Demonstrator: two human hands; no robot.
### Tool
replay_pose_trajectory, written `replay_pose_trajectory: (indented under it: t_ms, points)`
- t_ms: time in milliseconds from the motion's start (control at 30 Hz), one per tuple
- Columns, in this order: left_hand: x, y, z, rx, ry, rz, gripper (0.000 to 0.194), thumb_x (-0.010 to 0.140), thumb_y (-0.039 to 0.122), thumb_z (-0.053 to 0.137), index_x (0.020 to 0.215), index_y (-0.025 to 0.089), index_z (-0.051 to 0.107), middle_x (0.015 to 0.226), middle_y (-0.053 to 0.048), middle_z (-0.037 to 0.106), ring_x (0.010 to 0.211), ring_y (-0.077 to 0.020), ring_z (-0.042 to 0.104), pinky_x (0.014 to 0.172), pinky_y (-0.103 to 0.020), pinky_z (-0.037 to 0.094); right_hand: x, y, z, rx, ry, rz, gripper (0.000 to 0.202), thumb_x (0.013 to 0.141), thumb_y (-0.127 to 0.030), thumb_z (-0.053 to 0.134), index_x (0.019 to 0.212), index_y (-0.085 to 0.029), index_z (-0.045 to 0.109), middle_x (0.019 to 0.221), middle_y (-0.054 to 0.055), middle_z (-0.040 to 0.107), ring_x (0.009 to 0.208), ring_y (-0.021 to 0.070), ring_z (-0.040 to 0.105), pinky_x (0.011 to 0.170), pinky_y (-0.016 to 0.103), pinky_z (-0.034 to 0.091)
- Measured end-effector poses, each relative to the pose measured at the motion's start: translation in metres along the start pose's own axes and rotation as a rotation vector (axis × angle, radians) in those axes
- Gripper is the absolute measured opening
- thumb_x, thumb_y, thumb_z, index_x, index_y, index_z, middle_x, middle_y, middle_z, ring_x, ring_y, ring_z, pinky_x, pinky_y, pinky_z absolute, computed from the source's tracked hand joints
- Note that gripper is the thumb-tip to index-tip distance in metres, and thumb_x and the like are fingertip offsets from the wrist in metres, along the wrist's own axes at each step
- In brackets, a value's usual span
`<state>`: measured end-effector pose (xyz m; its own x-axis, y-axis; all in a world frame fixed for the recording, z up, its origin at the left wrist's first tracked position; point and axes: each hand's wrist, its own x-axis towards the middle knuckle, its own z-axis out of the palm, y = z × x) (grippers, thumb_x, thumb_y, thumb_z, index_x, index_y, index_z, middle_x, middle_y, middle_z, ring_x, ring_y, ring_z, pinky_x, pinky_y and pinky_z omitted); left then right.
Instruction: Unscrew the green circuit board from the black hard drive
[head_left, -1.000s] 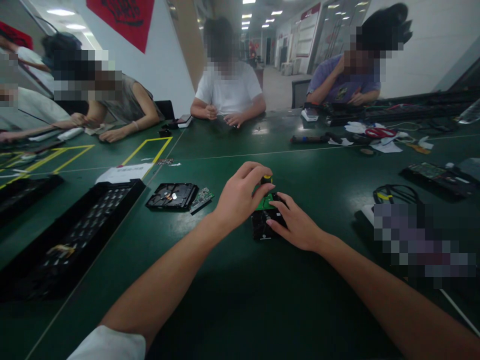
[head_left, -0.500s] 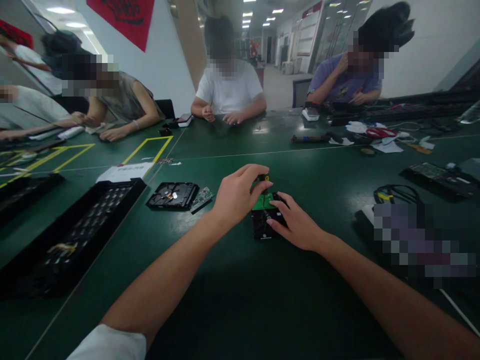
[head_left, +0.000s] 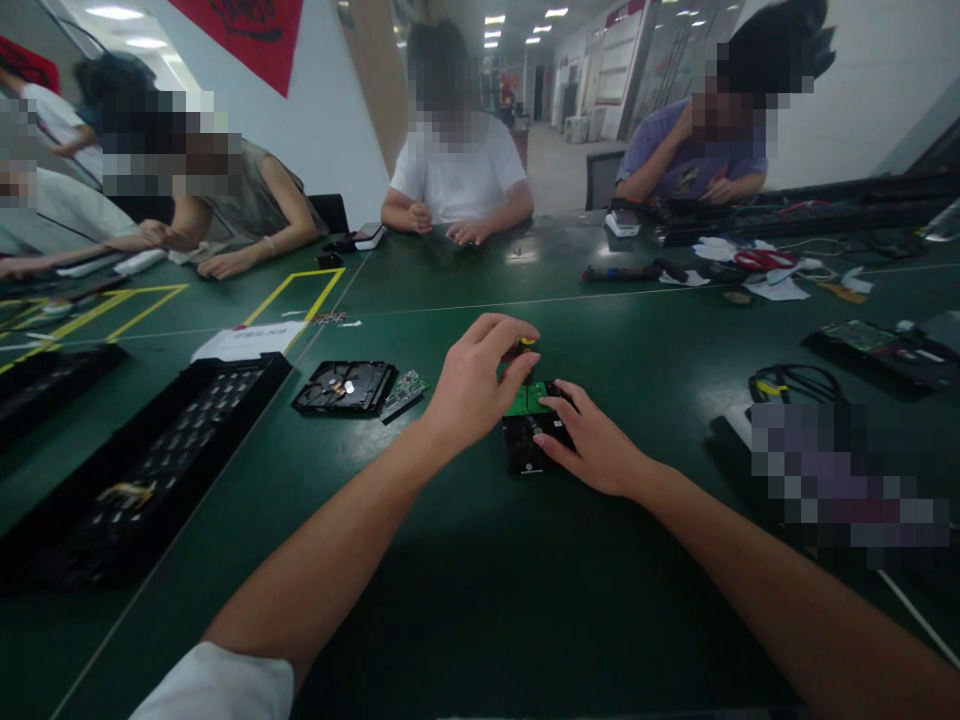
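In the middle of the green table lies a hard drive (head_left: pixel 523 458) with a green circuit board (head_left: pixel 527 398) on its upper face. My left hand (head_left: pixel 480 378) is above its far end, thumb and fingers pinched round the black-and-yellow handle of a small screwdriver (head_left: pixel 528 344). The screwdriver stands roughly upright over the board; its tip is too small to make out. My right hand (head_left: pixel 596 445) grips the drive from the right, with fingertips on the board and thumb on the black part. To the left sit another hard drive (head_left: pixel 347 388) and a loose circuit board (head_left: pixel 405 394).
A long black tray (head_left: pixel 176 440) lies at the left beside a white paper (head_left: pixel 247 342). On the right are a coiled black cable (head_left: pixel 795 385) and a black device with a board (head_left: pixel 885 355). Several people sit across the table, near a red-handled tool and paper scraps (head_left: pixel 776 287).
The fingers of my left hand have shifted slightly on the screwdriver, and its yellow part looks turned. My right hand keeps its place on the hard drive.
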<state>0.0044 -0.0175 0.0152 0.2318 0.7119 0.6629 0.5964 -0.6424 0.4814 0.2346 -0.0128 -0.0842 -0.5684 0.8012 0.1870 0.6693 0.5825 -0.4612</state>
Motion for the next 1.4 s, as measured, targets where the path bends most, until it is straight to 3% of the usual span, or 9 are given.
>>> replay_pose_trajectory:
  t_ms: [267,500,700,967,1267,1400]
  points:
    - [0.0022,0.0007,-0.0040,-0.004,-0.070,0.005,0.023,0.100,0.011,0.061,0.119,0.022,0.067,0.114,-0.004,0.076,0.100,-0.0169,0.074,0.094,-0.032,0.060,-0.0002,-0.0005,-0.0004,0.016,-0.002,-0.002,0.059,0.104,-0.063,0.048,0.149,-0.026,0.049,0.169,0.017,0.031,0.153,0.0423,0.041,0.121,0.068,0.042]
    - [0.0006,0.0004,-0.0013,-0.142,-0.082,-0.062,0.019,0.099,0.024,0.072,0.116,0.022,0.065,0.109,-0.004,0.078,0.097,-0.0182,0.077,0.089,-0.032,0.064,0.0002,-0.0005,-0.0013,0.011,-0.009,0.001,0.061,0.104,-0.065,0.048,0.151,-0.027,0.048,0.169,0.016,0.031,0.152,0.0422,0.043,0.120,0.066,0.045]
    - [0.0002,-0.0001,-0.0015,-0.106,-0.089,-0.014,0.016,0.100,0.016,0.064,0.115,0.021,0.066,0.119,-0.008,0.072,0.105,-0.0183,0.073,0.091,-0.033,0.064,-0.0001,-0.0016,-0.0016,0.003,-0.006,-0.001,0.059,0.104,-0.063,0.047,0.149,-0.025,0.050,0.168,0.017,0.032,0.153,0.0421,0.041,0.122,0.065,0.042]
    - [0.0033,-0.0045,-0.0066,-0.105,-0.120,-0.004,0.024,0.100,0.010,0.059,0.119,0.022,0.066,0.114,-0.006,0.075,0.103,-0.0191,0.074,0.094,-0.036,0.062,-0.0013,0.0011,-0.0001,0.007,-0.002,0.008,0.059,0.104,-0.065,0.048,0.150,-0.028,0.048,0.169,0.016,0.032,0.152,0.0418,0.043,0.120,0.067,0.045]
    - [0.0055,-0.0026,-0.0071,0.020,-0.098,0.096,0.028,0.104,0.009,0.056,0.124,0.021,0.071,0.120,-0.007,0.075,0.110,-0.0190,0.071,0.097,-0.035,0.059,0.0006,-0.0008,-0.0013,0.003,0.008,-0.012,0.058,0.104,-0.062,0.049,0.148,-0.025,0.051,0.167,0.018,0.034,0.152,0.0412,0.042,0.123,0.065,0.041]
    - [0.0054,-0.0017,-0.0054,0.019,-0.030,0.115,0.023,0.102,0.013,0.063,0.121,0.019,0.074,0.118,-0.010,0.073,0.109,-0.0197,0.070,0.097,-0.035,0.058,0.0006,-0.0016,-0.0014,0.012,0.013,-0.012,0.057,0.104,-0.061,0.049,0.147,-0.023,0.051,0.167,0.019,0.033,0.151,0.0411,0.044,0.123,0.063,0.041]
